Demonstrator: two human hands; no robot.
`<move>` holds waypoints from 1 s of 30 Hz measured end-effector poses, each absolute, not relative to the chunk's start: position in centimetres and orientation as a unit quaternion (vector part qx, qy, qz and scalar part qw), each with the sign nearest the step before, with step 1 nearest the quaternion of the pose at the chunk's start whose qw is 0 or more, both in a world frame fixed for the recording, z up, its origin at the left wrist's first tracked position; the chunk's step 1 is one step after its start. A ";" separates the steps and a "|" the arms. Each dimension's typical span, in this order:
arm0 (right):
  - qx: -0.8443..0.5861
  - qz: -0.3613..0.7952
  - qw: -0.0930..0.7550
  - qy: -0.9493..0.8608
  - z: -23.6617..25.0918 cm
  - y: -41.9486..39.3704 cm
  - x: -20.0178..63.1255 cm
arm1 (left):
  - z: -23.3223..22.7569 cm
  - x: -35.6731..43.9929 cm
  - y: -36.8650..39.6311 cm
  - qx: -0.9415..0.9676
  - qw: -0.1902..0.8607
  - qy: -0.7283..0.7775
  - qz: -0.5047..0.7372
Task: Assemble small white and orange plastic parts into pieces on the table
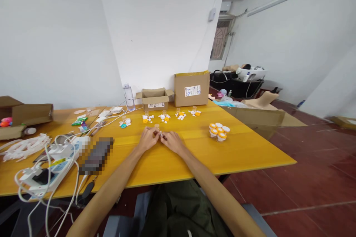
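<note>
At centre frame I see my left hand [148,139] and right hand [172,141] pinching together on a small part [161,134], perhaps a fastener, braced on the yellow table [250,148] for steadiness.

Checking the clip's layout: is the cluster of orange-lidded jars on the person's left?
No, the orange-lidded jars stand to the right of the right hand.

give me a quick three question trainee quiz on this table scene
1. True or false: both hands meet over one small part on the yellow table.
2. Where does the cluster of orange-capped pieces sit relative to the hands?
A. the person's right
B. the person's left
C. behind the boxes
3. What stands just left of the open cardboard box?

Key
1. True
2. A
3. A clear water bottle
</note>
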State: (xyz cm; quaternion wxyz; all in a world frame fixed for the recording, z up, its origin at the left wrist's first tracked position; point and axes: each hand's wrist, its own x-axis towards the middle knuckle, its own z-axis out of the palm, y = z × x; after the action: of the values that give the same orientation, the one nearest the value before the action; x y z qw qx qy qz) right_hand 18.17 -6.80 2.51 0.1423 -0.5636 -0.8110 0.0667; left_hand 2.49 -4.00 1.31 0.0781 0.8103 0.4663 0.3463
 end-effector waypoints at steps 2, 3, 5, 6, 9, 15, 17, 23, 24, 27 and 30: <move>-0.564 0.068 0.145 -0.810 2.5 -6.8 18.1 | 1.2 2.5 -3.9 0.807 0.087 0.472 0.345; -0.566 0.068 0.145 -0.809 2.5 -6.8 18.1 | 1.2 2.5 -3.9 0.805 0.091 0.473 0.345; -0.569 0.067 0.145 -0.807 2.5 -6.9 18.0 | 1.0 2.4 -3.7 0.802 0.101 0.475 0.348; -0.570 0.064 0.144 -0.806 2.5 -6.9 18.0 | 1.0 2.3 -3.6 0.800 0.106 0.476 0.349; -0.575 0.049 0.140 -0.804 2.4 -7.1 17.8 | 0.7 2.1 -3.3 0.794 0.113 0.479 0.355; -0.587 0.054 0.146 -0.794 2.5 -7.1 17.6 | 0.8 2.1 -3.3 0.802 0.104 0.464 0.362; -0.597 0.057 0.153 -0.785 2.5 -7.0 17.6 | 0.9 2.1 -3.4 0.807 0.098 0.454 0.365; -0.622 0.063 0.180 -0.760 2.3 -6.8 17.7 | 0.7 2.0 -3.3 0.824 0.072 0.435 0.356; -0.626 0.064 0.185 -0.755 2.2 -6.7 17.7 | 0.7 1.9 -3.2 0.826 0.063 0.436 0.351; -0.642 0.060 0.191 -0.740 2.1 -6.5 17.7 | 0.4 1.6 -2.9 0.833 0.039 0.439 0.334; -0.659 0.049 0.189 -0.726 2.0 -6.4 17.7 | 0.5 1.4 -2.8 0.837 0.022 0.442 0.322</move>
State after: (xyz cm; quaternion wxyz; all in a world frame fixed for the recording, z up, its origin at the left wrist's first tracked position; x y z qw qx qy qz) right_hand 17.72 -6.43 1.96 0.1892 -0.6589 -0.7264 0.0493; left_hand 1.36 -2.82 0.45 0.0217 0.8366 0.4423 0.3225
